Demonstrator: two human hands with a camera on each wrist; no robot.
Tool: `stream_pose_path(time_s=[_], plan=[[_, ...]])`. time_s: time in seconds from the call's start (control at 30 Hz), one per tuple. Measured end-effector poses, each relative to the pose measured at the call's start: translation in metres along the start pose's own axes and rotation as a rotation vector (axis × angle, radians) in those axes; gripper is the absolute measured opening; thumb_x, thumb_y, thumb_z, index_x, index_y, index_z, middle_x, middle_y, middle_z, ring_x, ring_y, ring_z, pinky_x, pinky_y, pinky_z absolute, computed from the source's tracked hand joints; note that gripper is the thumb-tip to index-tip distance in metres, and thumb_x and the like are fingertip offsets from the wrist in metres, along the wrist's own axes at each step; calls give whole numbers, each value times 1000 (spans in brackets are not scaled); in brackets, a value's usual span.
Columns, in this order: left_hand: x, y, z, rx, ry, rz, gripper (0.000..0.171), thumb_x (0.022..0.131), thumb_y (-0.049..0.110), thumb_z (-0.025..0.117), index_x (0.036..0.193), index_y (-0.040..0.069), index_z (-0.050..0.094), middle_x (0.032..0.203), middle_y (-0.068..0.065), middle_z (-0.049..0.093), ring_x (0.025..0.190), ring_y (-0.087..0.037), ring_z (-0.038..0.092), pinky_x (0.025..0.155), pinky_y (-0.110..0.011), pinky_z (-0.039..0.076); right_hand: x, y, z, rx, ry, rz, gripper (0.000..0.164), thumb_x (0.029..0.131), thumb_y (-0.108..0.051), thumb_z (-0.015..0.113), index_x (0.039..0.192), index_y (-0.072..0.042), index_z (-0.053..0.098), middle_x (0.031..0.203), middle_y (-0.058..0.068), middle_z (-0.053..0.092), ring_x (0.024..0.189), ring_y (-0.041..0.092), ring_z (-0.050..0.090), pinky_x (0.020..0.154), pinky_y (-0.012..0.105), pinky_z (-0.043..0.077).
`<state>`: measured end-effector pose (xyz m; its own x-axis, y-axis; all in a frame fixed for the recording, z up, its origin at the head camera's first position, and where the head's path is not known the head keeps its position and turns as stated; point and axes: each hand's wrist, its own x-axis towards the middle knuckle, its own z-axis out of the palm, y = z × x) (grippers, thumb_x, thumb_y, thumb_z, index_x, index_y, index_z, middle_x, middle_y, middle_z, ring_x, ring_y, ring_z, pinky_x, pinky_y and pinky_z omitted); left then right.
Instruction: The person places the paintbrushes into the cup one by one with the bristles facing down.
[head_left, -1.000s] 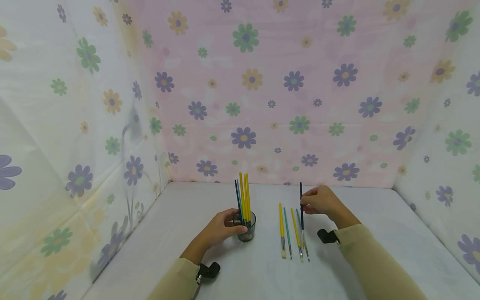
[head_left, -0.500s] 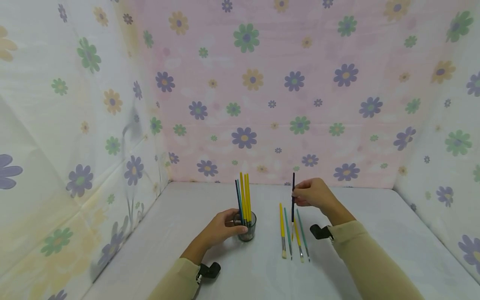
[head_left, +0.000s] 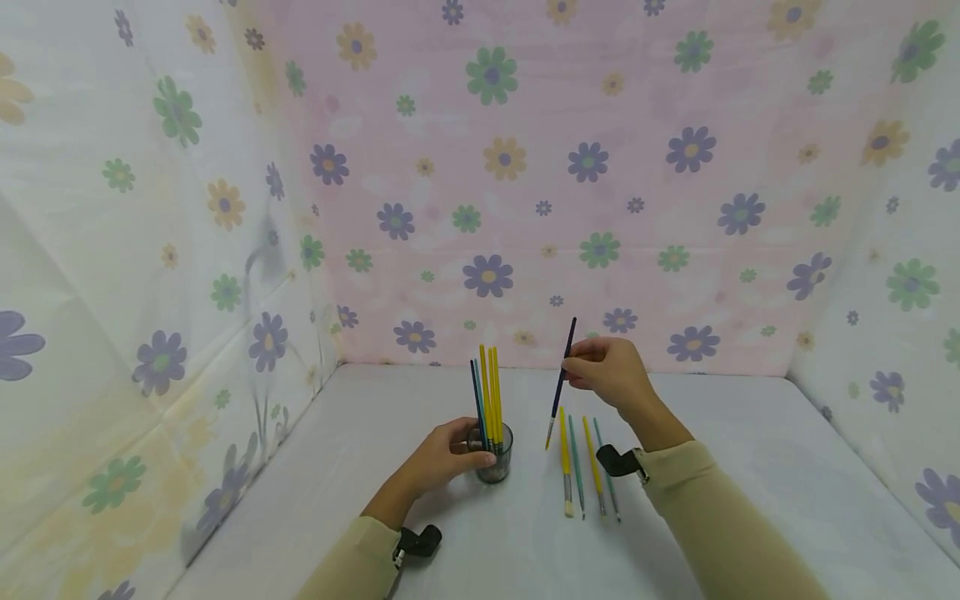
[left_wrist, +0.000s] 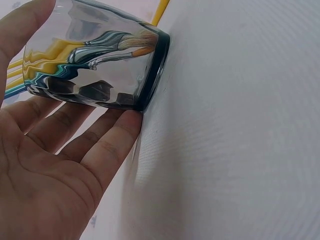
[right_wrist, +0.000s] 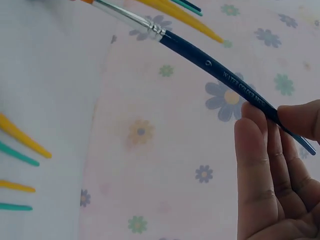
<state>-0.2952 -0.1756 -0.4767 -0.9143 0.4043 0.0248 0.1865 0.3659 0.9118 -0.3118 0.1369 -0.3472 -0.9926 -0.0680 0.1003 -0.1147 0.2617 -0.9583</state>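
My right hand [head_left: 617, 373] pinches a dark blue watercolour paintbrush [right_wrist: 210, 66] between thumb and fingers. The brush is tilted above the table, its bristles pointing down and toward the glass. With thumb and fingers on opposite sides, my left hand [head_left: 437, 458] holds a clear glass [left_wrist: 107, 75] that stands on the table. Several brushes stand in the glass bristle end down, with yellow handles [head_left: 492, 396] and blue ones leaning out of the top. Their bristles [left_wrist: 139, 41] show through its wall.
Right of the glass, a yellow paintbrush [head_left: 565, 454], a teal paintbrush [head_left: 575, 458], and another yellow and teal pair lie side by side on the white table [head_left: 517, 550]. Flower-patterned cloth [head_left: 540, 233] encloses the back and sides.
My right hand has lifted the dark blue paintbrush from over the lying brushes and carried it left toward the glass, tilting it. My left hand and the glass have stayed put.
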Motion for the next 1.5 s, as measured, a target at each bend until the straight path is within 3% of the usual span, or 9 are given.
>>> stream_pose_path(time_s=[0.33, 0.5, 0.67, 0.9, 1.5], plan=[[1, 2, 1, -1, -5, -10, 70, 86, 51, 82, 145, 22, 57, 133, 1, 69, 128, -25, 63, 112, -54, 48, -18, -6, 26, 163, 130, -161, 27, 94, -16, 77, 115, -2, 70, 109, 15, 72, 100, 29, 76, 82, 29, 63], [1, 4, 1, 2, -5, -11, 70, 87, 49, 82, 146, 21, 56, 133, 1, 68, 128, -26, 63, 113, -54, 48, -30, 0, 39, 55, 228, -270, 21, 94, -24, 78, 110, -11, 73, 105, 6, 75, 91, 16, 76, 81, 27, 63], [0, 7, 1, 5, -8, -11, 70, 87, 48, 82, 146, 20, 56, 134, 0, 68, 129, -27, 63, 112, -53, 48, -40, 4, 52, -11, 295, -291, 16, 94, -27, 78, 106, -17, 74, 99, 0, 77, 86, 15, 76, 78, 29, 63], [1, 8, 1, 11, 5, -28, 71, 87, 50, 81, 147, 21, 55, 135, 0, 68, 128, -27, 64, 112, -53, 49, -41, 11, 69, -72, 254, -280, 18, 96, -27, 76, 110, -16, 75, 100, -3, 77, 85, 14, 74, 76, 28, 62], [-1, 5, 1, 8, 9, -24, 68, 88, 46, 82, 146, 20, 56, 131, 0, 70, 127, -28, 64, 112, -55, 48, -41, 34, 99, -88, 171, -211, 18, 97, -23, 75, 114, -17, 76, 102, -3, 78, 87, 13, 73, 79, 31, 63]])
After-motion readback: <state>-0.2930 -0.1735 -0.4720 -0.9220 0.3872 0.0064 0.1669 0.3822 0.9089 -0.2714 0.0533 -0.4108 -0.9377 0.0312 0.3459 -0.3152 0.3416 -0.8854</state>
